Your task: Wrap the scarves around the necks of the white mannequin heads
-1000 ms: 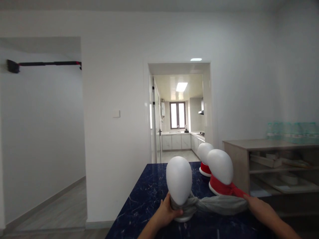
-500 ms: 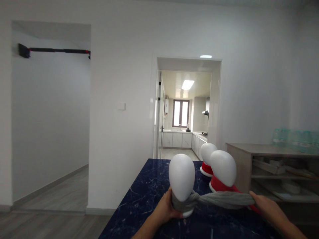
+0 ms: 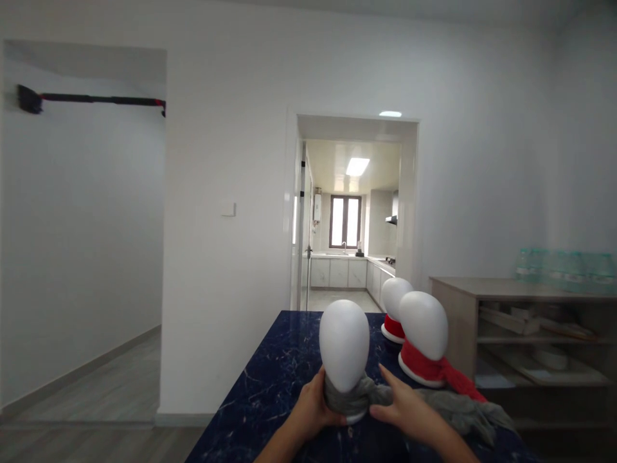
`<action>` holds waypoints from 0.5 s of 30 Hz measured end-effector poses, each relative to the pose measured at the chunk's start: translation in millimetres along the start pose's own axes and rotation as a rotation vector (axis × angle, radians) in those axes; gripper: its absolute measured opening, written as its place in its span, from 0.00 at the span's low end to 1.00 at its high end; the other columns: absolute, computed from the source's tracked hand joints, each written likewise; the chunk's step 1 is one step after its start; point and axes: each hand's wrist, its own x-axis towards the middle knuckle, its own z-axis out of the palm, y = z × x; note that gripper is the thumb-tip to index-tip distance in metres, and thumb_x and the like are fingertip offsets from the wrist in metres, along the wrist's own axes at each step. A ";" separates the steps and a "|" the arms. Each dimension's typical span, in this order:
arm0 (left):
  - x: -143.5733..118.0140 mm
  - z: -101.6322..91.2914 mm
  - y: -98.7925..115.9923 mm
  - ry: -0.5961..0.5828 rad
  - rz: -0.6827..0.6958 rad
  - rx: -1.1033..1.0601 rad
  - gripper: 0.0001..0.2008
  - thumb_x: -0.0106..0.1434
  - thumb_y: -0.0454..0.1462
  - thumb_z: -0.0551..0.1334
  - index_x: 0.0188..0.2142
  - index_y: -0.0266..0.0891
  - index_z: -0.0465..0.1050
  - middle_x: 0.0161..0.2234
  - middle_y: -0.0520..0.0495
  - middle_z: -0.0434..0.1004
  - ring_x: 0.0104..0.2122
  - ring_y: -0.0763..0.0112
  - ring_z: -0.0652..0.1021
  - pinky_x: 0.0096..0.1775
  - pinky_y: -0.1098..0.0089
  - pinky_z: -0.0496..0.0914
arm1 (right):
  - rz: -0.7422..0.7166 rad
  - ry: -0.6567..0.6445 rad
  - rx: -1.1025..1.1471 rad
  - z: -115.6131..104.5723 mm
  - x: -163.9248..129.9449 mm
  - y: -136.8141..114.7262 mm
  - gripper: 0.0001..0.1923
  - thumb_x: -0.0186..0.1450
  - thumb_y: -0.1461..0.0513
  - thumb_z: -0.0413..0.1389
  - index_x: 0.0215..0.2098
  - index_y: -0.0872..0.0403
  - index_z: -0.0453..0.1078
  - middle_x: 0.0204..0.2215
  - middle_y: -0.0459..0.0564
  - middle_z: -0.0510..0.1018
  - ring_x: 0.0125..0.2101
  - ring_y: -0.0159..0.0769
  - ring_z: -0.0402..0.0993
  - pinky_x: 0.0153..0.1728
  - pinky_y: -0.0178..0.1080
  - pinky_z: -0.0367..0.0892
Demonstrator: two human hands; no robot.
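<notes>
A white mannequin head (image 3: 344,344) stands on the dark blue marble table (image 3: 284,379) with a grey scarf (image 3: 457,411) wrapped around its neck. My left hand (image 3: 311,406) clasps the wrapped neck from the left. On the right side my right hand (image 3: 405,405) rests with fingers spread on the scarf's knot. The scarf's loose end lies slack on the table to the right. Behind stand two more white heads, the nearer head (image 3: 424,325) wearing a red scarf (image 3: 436,373) and the farther head (image 3: 395,296) partly hidden.
A wooden shelf unit (image 3: 525,321) with trays stands at the right, several water bottles (image 3: 563,265) on top. Ahead is a doorway into a kitchen (image 3: 349,244). A wide opening (image 3: 81,225) at the left holds a black bar across its top.
My right hand let go of the stretched scarf end and came in to the knot beside the head. The scarf end dropped slack onto the table.
</notes>
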 end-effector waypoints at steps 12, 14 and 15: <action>6.0 -3.6 -20.4 -0.091 0.268 0.394 0.53 0.44 0.43 0.82 0.68 0.49 0.66 0.64 0.41 0.76 0.63 0.38 0.72 0.66 0.50 0.64 | -0.131 0.421 0.297 79.1 38.1 -25.9 0.42 0.44 0.52 0.77 0.54 0.51 0.70 0.51 0.59 0.83 0.51 0.59 0.78 0.54 0.56 0.72; 3.1 -0.7 -16.1 -0.130 0.298 0.396 0.51 0.49 0.46 0.80 0.70 0.50 0.64 0.67 0.41 0.72 0.66 0.41 0.70 0.68 0.49 0.61 | -0.170 0.460 0.261 68.5 26.1 -23.6 0.40 0.45 0.52 0.76 0.54 0.50 0.71 0.51 0.60 0.83 0.51 0.58 0.78 0.54 0.56 0.73; 1.8 1.1 -14.2 -0.139 0.311 0.391 0.49 0.53 0.48 0.78 0.71 0.51 0.62 0.69 0.41 0.69 0.66 0.43 0.69 0.69 0.49 0.60 | -0.200 0.466 0.258 61.4 19.9 -21.0 0.39 0.46 0.52 0.75 0.54 0.50 0.71 0.52 0.60 0.83 0.51 0.57 0.79 0.54 0.56 0.73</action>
